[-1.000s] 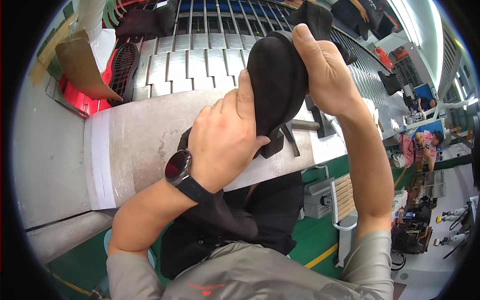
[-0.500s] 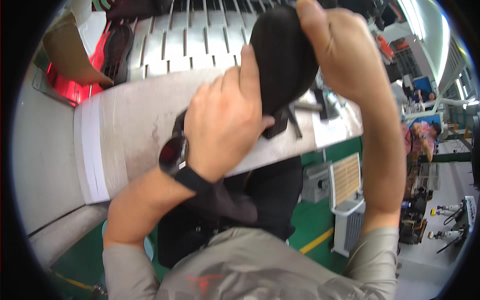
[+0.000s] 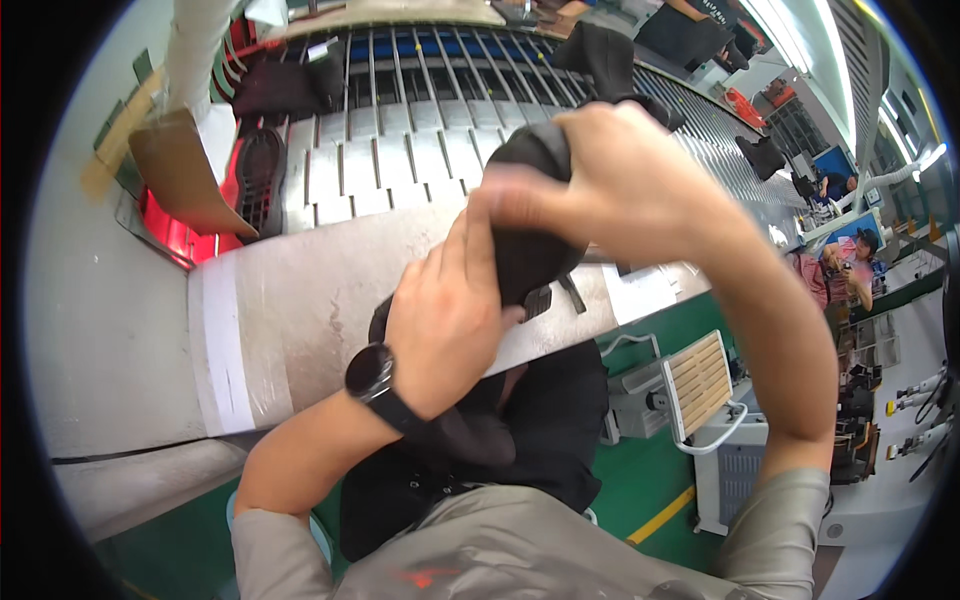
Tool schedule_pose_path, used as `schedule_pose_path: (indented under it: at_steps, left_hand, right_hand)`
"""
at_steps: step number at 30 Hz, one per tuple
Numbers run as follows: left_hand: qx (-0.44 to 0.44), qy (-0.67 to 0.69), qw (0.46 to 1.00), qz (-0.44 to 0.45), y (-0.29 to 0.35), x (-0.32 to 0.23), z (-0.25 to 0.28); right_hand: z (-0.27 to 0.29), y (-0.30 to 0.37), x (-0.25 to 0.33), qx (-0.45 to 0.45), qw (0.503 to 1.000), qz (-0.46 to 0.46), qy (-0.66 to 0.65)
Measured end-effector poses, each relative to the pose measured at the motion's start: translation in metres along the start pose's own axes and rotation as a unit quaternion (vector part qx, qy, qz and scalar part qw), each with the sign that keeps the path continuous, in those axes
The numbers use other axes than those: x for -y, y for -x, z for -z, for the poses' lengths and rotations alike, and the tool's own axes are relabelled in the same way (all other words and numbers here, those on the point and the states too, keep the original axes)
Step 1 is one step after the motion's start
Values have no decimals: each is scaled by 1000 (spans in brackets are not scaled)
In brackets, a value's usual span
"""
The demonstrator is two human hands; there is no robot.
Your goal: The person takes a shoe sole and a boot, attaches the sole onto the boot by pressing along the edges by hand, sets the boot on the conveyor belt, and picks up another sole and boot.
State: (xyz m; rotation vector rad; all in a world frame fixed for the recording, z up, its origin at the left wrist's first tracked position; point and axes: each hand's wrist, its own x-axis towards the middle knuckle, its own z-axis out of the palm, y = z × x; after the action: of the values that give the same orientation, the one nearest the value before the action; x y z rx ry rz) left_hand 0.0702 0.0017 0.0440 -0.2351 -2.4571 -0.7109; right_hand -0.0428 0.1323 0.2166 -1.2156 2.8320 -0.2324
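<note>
A black boot upper [image 3: 532, 262] is between my hands above the bench edge, its rounded end pointing away from me. My left hand [image 3: 447, 318], with a dark watch on the wrist, lies along its left side, fingers pressed together against it and thumb at the near end. My right hand [image 3: 625, 185] reaches over the far end, thumb across the top and fingers wrapped down the far side. The right hand is slightly blurred and covers part of the upper. Dark material [image 3: 465, 435] hangs below my left wrist; whether it belongs to the upper is unclear.
A pale bench [image 3: 320, 310] borders a slatted metal conveyor [image 3: 385, 165]. A black sole [image 3: 261, 170] lies near a red-lit opening at left. Another black boot [image 3: 603, 60] rests on the conveyor. A wood-slatted rack [image 3: 698, 385] stands at right. A person [image 3: 855, 262] sits farther right.
My right hand has moved left and nearer, from the upper's outer edge to across its top. The upper has come down toward the bench. The view shows more of the conveyor.
</note>
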Motion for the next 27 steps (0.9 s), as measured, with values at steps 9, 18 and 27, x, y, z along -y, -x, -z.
schedule_pose_path:
  at_steps: [9,18,27]
  left_hand:
    - [175,521,772,319,62,108,23]
    - [114,-22,990,78,-65,-3,140]
    - [243,-168,948,114,-137,-32,86]
  right_hand:
    - [-52,112,3,-230,892,283,-267]
    - [-220,129,-54,-173,863,99,-464]
    - [-240,54,-69,-223,696,26,-682]
